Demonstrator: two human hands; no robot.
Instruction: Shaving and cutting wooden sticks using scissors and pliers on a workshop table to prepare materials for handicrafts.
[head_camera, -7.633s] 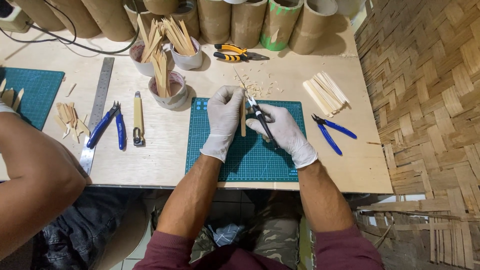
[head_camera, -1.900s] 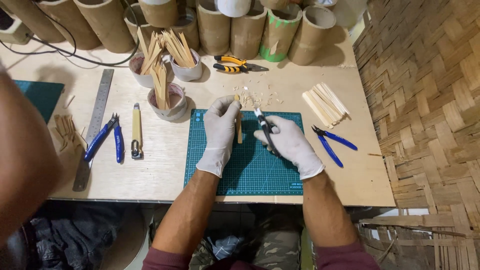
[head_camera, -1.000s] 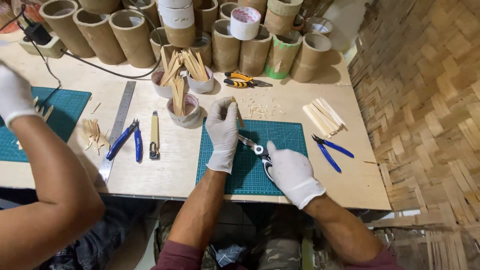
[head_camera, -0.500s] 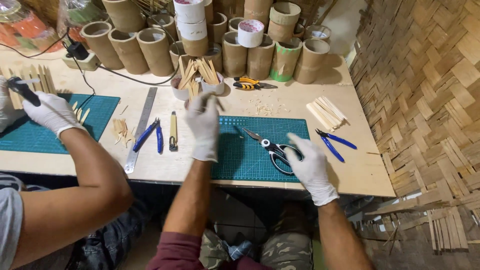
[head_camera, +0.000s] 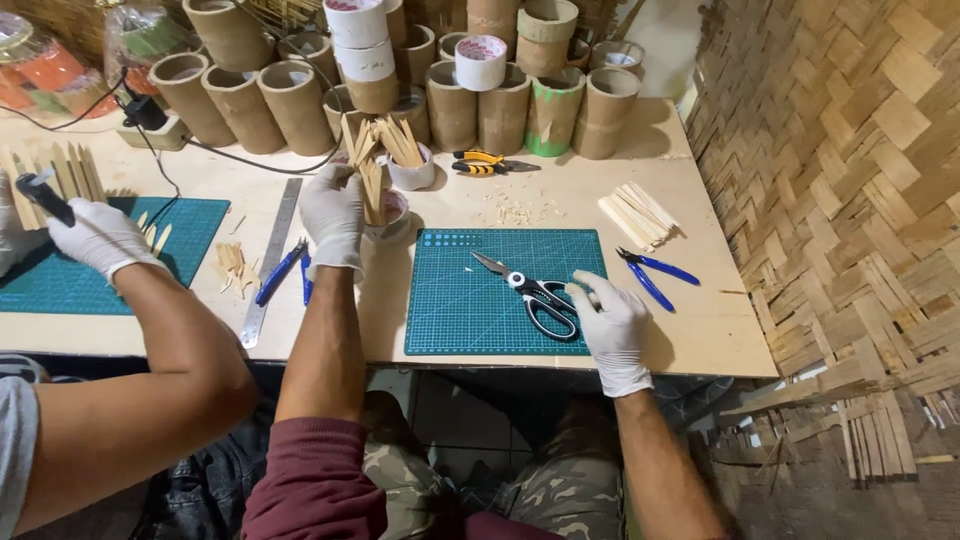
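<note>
Sticks: thin flat bamboo sticks (head_camera: 372, 185) stand bunched in a small cup (head_camera: 392, 215) at the back of the table (head_camera: 700, 330), just left of the green mat (head_camera: 470, 320).
Left hand: the gloved left hand (head_camera: 333, 215) is at that cup, its grip closed around the upright sticks.
Right hand: the gloved right hand (head_camera: 610, 322) rests on the mat's right edge, fingers loosely curled, touching the loops of the scissors (head_camera: 530, 292); whether it actually holds them I cannot tell.
Scissors: black-handled, steel blades parted a little, lying flat on the mat.
Done, by the look of it: pale chips (head_camera: 515, 210) lie scattered behind the mat, and a neat pile of cut slats (head_camera: 638, 215) sits to the right, so some trimming seems finished.
Left: the cup is full of sticks, and no stick lies on the mat.
Nearby: blue pliers (head_camera: 655, 275) right of the mat, another blue pair (head_camera: 282, 270) beside a steel ruler (head_camera: 270, 265), and yellow pliers (head_camera: 485, 162) in front of brown cardboard tubes (head_camera: 290, 100).
Co-worker: another person's gloved hand (head_camera: 100, 238) works over a second mat (head_camera: 90, 270) at far left.
Textures: smooth pale wood tabletop, gridded rubbery mats, woven bamboo wall (head_camera: 850, 180) at right.
</note>
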